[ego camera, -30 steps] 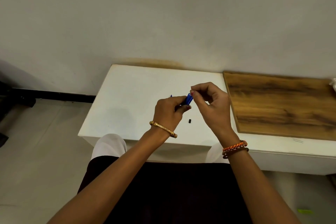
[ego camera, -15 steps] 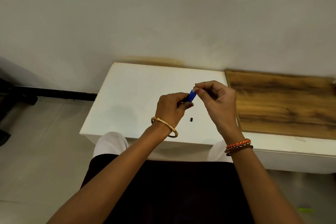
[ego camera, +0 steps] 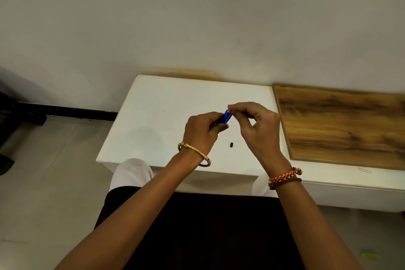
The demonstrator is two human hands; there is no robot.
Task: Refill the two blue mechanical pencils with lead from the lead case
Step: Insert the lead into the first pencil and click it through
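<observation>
Left hand (ego camera: 202, 130): fingers curled round a slim blue plastic mechanical pencil (ego camera: 226, 116).
Right hand (ego camera: 258, 129): fingertips pinching at the pencil's upper end.
White surface (ego camera: 162, 116): small black cap-like piece (ego camera: 231, 144) lying below the hands.

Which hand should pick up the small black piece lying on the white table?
Probably right: the right hand only pinches at the blue mechanical pencil's end, while the left hand grips its barrel. The small black piece lies between both.
</observation>
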